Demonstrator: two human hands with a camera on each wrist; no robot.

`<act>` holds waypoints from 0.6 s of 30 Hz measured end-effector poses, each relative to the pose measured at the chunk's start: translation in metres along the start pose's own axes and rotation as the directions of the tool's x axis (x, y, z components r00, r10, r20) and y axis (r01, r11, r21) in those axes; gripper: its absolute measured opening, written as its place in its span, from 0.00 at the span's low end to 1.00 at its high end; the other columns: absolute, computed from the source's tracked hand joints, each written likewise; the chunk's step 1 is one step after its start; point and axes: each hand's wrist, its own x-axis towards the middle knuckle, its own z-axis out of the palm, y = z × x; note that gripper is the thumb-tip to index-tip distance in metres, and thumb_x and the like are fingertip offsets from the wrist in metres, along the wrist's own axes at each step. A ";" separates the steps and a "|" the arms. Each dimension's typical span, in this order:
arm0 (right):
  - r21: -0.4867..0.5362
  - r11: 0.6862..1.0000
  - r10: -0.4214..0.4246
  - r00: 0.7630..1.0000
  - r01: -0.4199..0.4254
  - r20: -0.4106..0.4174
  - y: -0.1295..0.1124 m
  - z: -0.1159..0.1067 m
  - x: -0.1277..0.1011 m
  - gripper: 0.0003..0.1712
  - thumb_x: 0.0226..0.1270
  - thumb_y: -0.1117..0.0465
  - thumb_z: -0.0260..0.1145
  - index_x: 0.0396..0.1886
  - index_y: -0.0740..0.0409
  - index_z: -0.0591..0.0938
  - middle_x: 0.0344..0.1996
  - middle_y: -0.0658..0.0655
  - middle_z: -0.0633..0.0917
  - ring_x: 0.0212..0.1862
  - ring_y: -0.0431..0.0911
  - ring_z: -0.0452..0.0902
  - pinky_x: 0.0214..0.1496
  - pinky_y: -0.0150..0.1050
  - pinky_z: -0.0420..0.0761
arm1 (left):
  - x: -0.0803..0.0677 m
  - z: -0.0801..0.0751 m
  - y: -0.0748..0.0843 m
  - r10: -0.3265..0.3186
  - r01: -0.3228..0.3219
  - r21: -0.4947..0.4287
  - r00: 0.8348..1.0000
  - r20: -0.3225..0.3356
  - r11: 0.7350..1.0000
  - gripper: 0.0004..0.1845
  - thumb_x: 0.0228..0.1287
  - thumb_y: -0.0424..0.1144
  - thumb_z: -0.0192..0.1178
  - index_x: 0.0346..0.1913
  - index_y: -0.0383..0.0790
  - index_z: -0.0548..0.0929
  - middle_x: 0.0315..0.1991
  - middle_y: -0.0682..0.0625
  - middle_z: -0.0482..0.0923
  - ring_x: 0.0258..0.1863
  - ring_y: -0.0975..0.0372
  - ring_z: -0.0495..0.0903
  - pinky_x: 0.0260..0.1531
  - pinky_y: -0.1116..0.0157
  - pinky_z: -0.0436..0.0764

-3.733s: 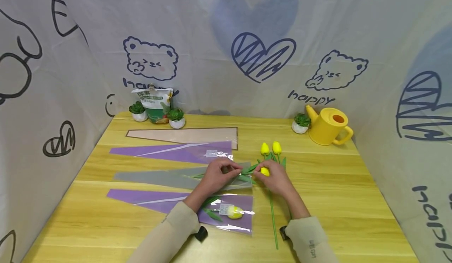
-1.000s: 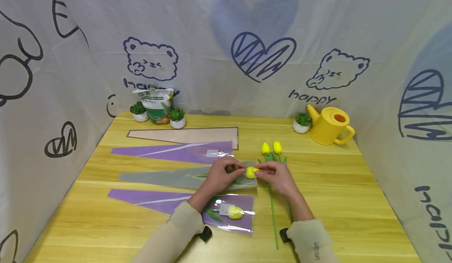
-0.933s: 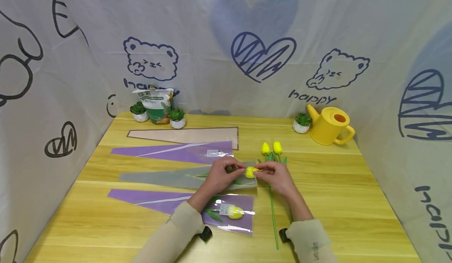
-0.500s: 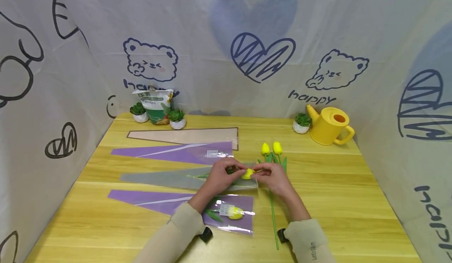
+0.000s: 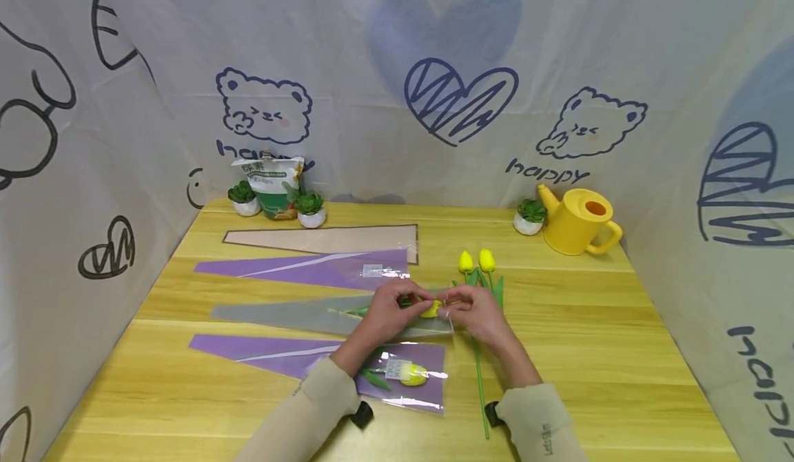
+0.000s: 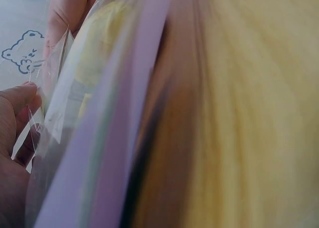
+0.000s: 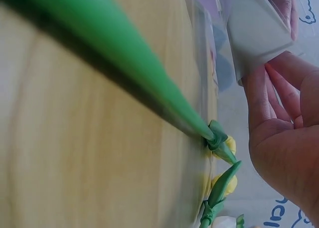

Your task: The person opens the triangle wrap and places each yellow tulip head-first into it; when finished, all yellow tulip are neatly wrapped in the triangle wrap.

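Observation:
In the head view, my left hand (image 5: 397, 305) pinches the upper edge of a grey clear-fronted flower sleeve (image 5: 273, 312) near its wide end. A yellow artificial tulip (image 5: 431, 309) lies inside that sleeve, its bloom just within the mouth and its green stem running left. My right hand (image 5: 477, 314) pinches the sleeve's mouth beside the bloom, thumb and index finger together. In the right wrist view, the sleeve's grey corner (image 7: 256, 33) meets the right hand's fingers. The clear film (image 6: 52, 96) appears close up in the left wrist view, fingers at its edge.
A purple sleeve (image 5: 267, 347) with a tulip (image 5: 412, 374) inside lies nearer me. Farther back are another purple sleeve (image 5: 291, 267) and a beige sleeve (image 5: 322, 236). Loose tulips (image 5: 486, 260) lie on the right. A yellow watering can (image 5: 573, 224), potted plants and a bag (image 5: 273, 189) stand behind.
The tulip's bloom has moved left, from outside the grey sleeve's mouth to inside it. My right hand has followed leftward and shifted from the bloom to the sleeve's edge.

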 end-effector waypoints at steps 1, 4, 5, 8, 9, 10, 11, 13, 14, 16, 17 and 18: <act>-0.008 1.000 0.000 1.000 0.000 0.000 0.000 0.000 0.000 0.16 0.66 0.67 0.74 0.52 0.62 0.87 0.50 0.63 0.89 0.50 0.54 0.88 0.47 0.39 0.87 | 0.000 0.000 0.000 -0.001 0.001 0.002 1.000 0.000 1.000 0.05 0.64 0.38 0.73 0.41 0.47 0.93 0.35 0.53 0.87 0.34 0.64 0.80 0.35 0.69 0.76; -0.012 1.000 -0.011 1.000 0.011 0.016 0.001 0.001 0.001 0.15 0.67 0.67 0.73 0.53 0.62 0.87 0.50 0.63 0.88 0.51 0.56 0.88 0.48 0.40 0.87 | 0.000 0.000 0.000 -0.001 0.001 0.007 1.000 -0.001 1.000 0.05 0.64 0.38 0.73 0.42 0.48 0.93 0.35 0.54 0.88 0.34 0.64 0.80 0.35 0.69 0.77; -0.007 1.000 -0.007 1.000 0.007 0.018 0.001 0.002 0.002 0.15 0.67 0.67 0.73 0.53 0.62 0.87 0.50 0.64 0.88 0.51 0.56 0.88 0.48 0.40 0.87 | 0.000 0.000 -0.001 0.000 0.000 0.009 1.000 -0.001 1.000 0.05 0.64 0.38 0.73 0.42 0.48 0.93 0.35 0.54 0.88 0.34 0.65 0.79 0.35 0.69 0.77; 0.007 1.000 -0.013 0.999 0.013 0.037 0.002 0.002 0.002 0.16 0.68 0.67 0.72 0.55 0.63 0.85 0.52 0.65 0.87 0.53 0.57 0.87 0.50 0.41 0.87 | 0.000 -0.001 -0.001 0.000 0.000 0.022 1.000 -0.002 1.000 0.05 0.64 0.38 0.73 0.42 0.48 0.93 0.35 0.55 0.87 0.34 0.65 0.79 0.36 0.69 0.77; 0.015 1.000 -0.007 0.999 0.007 0.040 0.001 0.002 0.002 0.16 0.69 0.67 0.71 0.55 0.63 0.85 0.52 0.64 0.87 0.53 0.57 0.87 0.50 0.41 0.87 | 0.000 -0.001 -0.001 0.003 -0.003 0.032 1.000 -0.001 0.999 0.05 0.64 0.38 0.73 0.42 0.48 0.93 0.35 0.55 0.87 0.34 0.65 0.79 0.36 0.68 0.77; 0.024 1.000 0.000 0.999 -0.001 0.047 0.001 0.002 0.001 0.16 0.69 0.67 0.71 0.56 0.62 0.85 0.53 0.64 0.87 0.53 0.57 0.87 0.50 0.42 0.87 | 0.000 -0.001 -0.001 0.000 0.000 0.044 1.000 0.002 0.999 0.05 0.65 0.39 0.73 0.42 0.49 0.93 0.35 0.56 0.87 0.34 0.65 0.78 0.37 0.68 0.77; 0.035 0.999 0.002 0.998 -0.004 0.058 0.002 0.002 0.001 0.16 0.71 0.66 0.70 0.57 0.62 0.85 0.53 0.64 0.87 0.53 0.56 0.87 0.51 0.42 0.87 | 0.000 -0.002 -0.002 0.000 0.000 0.056 1.000 0.003 0.998 0.05 0.65 0.39 0.73 0.42 0.49 0.93 0.35 0.57 0.87 0.34 0.65 0.78 0.38 0.67 0.76; 0.049 0.999 0.008 0.997 -0.012 0.074 0.001 0.002 0.001 0.17 0.73 0.65 0.68 0.59 0.61 0.84 0.53 0.64 0.86 0.52 0.55 0.87 0.51 0.42 0.87 | -0.001 -0.002 -0.002 -0.004 0.003 0.081 1.000 0.005 0.997 0.04 0.65 0.40 0.73 0.41 0.50 0.93 0.34 0.58 0.87 0.35 0.64 0.78 0.40 0.66 0.76; 0.056 0.998 0.012 0.997 -0.017 0.081 0.001 0.002 0.001 0.17 0.74 0.65 0.67 0.60 0.61 0.83 0.53 0.64 0.86 0.52 0.54 0.87 0.52 0.42 0.87 | -0.001 -0.002 -0.003 -0.006 0.005 0.093 1.000 0.007 0.996 0.04 0.65 0.40 0.73 0.41 0.50 0.93 0.34 0.58 0.87 0.35 0.63 0.78 0.40 0.66 0.76; 0.076 0.997 0.010 0.996 -0.017 0.092 0.001 0.001 0.001 0.17 0.77 0.64 0.64 0.61 0.63 0.82 0.54 0.64 0.85 0.52 0.54 0.87 0.53 0.41 0.86 | -0.001 -0.003 -0.004 -0.014 0.013 0.118 1.000 0.011 0.993 0.04 0.65 0.41 0.73 0.41 0.51 0.93 0.34 0.59 0.86 0.36 0.62 0.78 0.41 0.65 0.76; 0.084 0.996 0.009 0.996 -0.017 0.091 0.001 0.000 0.001 0.17 0.78 0.64 0.63 0.62 0.63 0.81 0.54 0.65 0.85 0.53 0.53 0.87 0.54 0.41 0.86 | -0.001 -0.003 -0.004 -0.015 0.013 0.124 1.000 0.013 0.992 0.04 0.65 0.41 0.73 0.41 0.52 0.93 0.33 0.59 0.86 0.36 0.62 0.78 0.41 0.65 0.76; 0.092 0.996 0.012 0.996 -0.020 0.087 0.000 0.000 0.000 0.18 0.79 0.63 0.61 0.63 0.65 0.80 0.54 0.65 0.85 0.54 0.54 0.86 0.55 0.41 0.86 | -0.001 -0.003 -0.004 -0.017 0.015 0.130 1.000 0.016 0.991 0.04 0.65 0.41 0.73 0.41 0.52 0.93 0.33 0.59 0.86 0.36 0.62 0.78 0.41 0.64 0.76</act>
